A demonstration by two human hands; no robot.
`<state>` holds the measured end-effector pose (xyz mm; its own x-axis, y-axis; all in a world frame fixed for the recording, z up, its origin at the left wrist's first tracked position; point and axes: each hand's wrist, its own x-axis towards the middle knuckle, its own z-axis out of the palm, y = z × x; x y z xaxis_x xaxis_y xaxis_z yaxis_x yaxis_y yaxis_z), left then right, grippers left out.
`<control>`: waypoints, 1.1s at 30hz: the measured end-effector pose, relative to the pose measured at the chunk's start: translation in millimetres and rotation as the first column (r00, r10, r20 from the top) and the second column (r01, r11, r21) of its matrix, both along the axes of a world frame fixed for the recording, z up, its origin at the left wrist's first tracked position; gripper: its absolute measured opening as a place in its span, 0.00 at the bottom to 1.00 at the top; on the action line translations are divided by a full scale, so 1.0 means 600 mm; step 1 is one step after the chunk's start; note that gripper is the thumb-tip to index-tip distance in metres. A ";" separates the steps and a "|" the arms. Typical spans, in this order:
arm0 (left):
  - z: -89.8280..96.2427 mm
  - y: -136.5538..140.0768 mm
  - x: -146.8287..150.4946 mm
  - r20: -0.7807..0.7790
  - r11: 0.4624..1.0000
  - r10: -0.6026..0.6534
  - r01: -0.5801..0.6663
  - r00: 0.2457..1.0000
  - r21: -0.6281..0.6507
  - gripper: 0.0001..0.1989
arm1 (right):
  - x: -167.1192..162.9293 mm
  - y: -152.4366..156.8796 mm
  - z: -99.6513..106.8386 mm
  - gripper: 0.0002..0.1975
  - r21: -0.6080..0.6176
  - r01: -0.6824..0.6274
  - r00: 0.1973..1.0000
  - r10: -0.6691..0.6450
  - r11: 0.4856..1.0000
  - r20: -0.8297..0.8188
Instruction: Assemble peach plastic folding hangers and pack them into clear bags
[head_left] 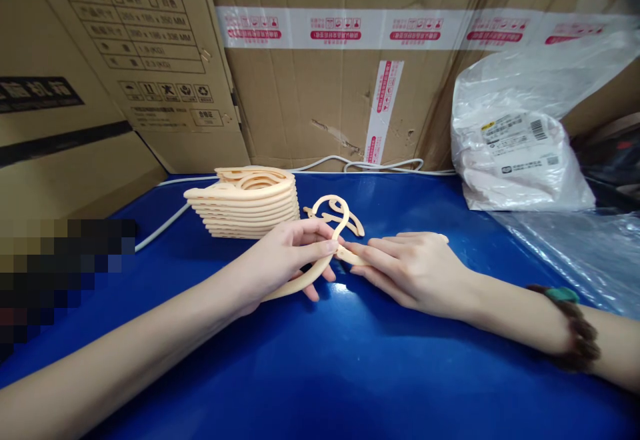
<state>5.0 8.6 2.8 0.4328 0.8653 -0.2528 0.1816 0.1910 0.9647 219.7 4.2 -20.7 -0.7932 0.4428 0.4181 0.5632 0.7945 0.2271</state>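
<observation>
A beige plastic folding clothes hanger [306,279] is held between both hands above the blue table, its curved hook pointing away from me. My left hand [280,253] pinches it near the middle joint with thumb and fingers, and one arm of the hanger curves down below the palm. On the other side, my right hand [423,270] has its fingers over the opposite arm, which mostly hides beneath them; its tip peeks out past the knuckles. Just behind the hook lies another beige hanger piece [356,224], partly covered. A neat stack of folded beige hangers [253,210] stands beyond my left hand.
The blue tabletop [320,373] is glossy. Cardboard boxes [300,93] wall off the back and left. A clear plastic bag [520,153] with a label sits at the back right, and plastic film spreads in front of it. A white cable [330,160] runs along the back edge.
</observation>
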 end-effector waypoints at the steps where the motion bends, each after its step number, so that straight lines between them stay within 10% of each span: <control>1: 0.000 0.000 0.000 0.001 1.000 -0.007 0.007 1.000 0.009 0.05 | 0.001 0.000 0.000 0.18 -0.015 0.001 1.000 -0.001 1.000 -0.002; 33: -0.016 -0.009 -0.001 -0.300 0.959 -0.105 0.177 0.948 0.222 0.19 | 0.002 -0.002 -0.005 0.19 -0.071 -0.045 0.999 0.043 0.996 -0.027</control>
<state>4.3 3.4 -6.7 0.4965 0.8508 -0.1720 0.4613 -0.0907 0.8826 220.8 3.0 -24.0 -0.8023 0.4371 0.4066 0.5322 0.8322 0.1554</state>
